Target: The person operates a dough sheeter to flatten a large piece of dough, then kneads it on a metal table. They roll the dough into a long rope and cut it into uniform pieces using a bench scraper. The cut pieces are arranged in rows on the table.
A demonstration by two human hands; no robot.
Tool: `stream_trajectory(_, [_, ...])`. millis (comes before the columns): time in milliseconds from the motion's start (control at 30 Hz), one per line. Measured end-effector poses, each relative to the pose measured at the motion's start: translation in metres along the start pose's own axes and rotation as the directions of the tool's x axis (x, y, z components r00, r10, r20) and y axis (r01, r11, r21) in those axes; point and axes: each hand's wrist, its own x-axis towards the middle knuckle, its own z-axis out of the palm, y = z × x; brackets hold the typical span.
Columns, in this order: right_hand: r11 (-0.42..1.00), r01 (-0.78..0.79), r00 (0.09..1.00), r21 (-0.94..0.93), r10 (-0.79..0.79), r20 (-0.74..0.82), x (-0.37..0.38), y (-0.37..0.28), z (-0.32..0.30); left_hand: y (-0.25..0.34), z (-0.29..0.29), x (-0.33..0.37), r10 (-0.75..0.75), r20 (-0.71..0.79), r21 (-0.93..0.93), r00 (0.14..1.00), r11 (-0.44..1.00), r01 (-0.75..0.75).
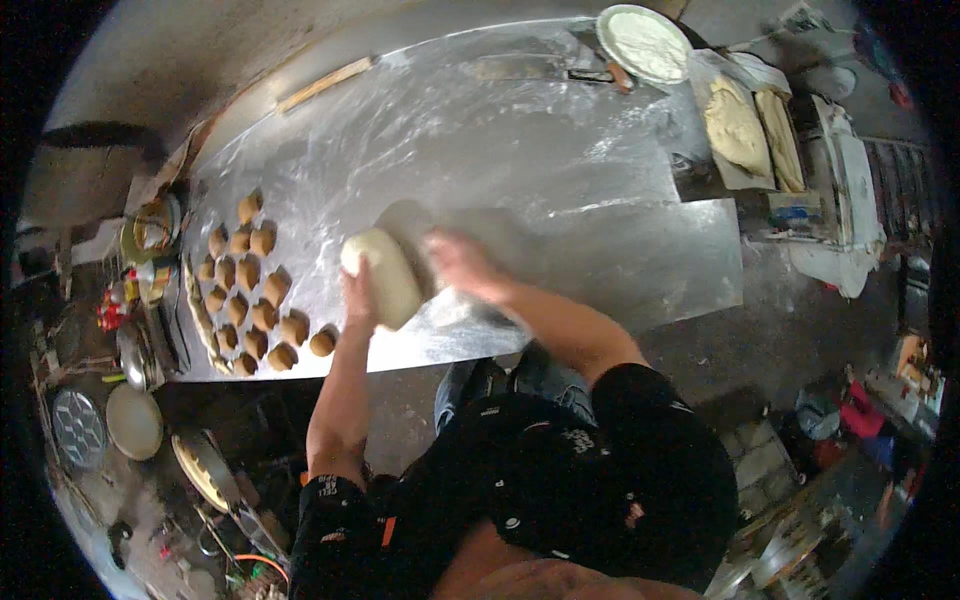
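Note:
A thick, smooth, pale loaf-shaped lump of dough [393,279] is on the floured metal worktop [480,130], near the front edge. My left hand [360,291] grips its left side, with some fingers hidden against it. Just right of the lump, and apart from it, is my right hand [462,262]; motion smears its fingers. Below that hand lies a patch of white flour [452,308]. Several small brown balls [263,316] sit in loose rows at the worktop's left end, beside a long pale strip of dough [198,306].
At the far right stand a bowl of white flour [645,44] and a wooden-handled blade [618,77]. More pale dough [736,128] rests right of them. A wooden stick [324,85] lies along the back edge. Pans [205,470] and utensils crowd the lower left.

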Motion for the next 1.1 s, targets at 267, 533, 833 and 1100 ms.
stream_trajectory(267, [0.487, -0.536, 0.77, 0.689, 0.617, 0.163, -0.02, 0.0, -0.153, 0.003, 0.13, -0.017, 0.008, 0.366, -0.264, 0.93, 0.96, 0.096])
stream_trajectory(533, [0.837, -0.457, 0.889, 0.3, 0.445, 0.112, -0.032, 0.025, -0.172, 0.122, 0.184, -0.051, 0.227, 0.475, 0.757, 0.85, 0.388, -0.526])
stream_trajectory(833, [0.154, -0.216, 0.907, -0.964, -0.334, -0.256, 0.13, 0.005, -0.335, 0.048, 0.22, -0.065, 0.507, 0.519, 0.805, 0.688, -0.018, -0.593])
stream_trajectory(1100, [0.789, -0.319, 0.932, -0.524, 0.163, -0.323, 0.046, -0.017, -0.289, 0.05, 0.205, -0.057, 0.64, 0.521, 0.698, 0.565, 0.062, -0.713])
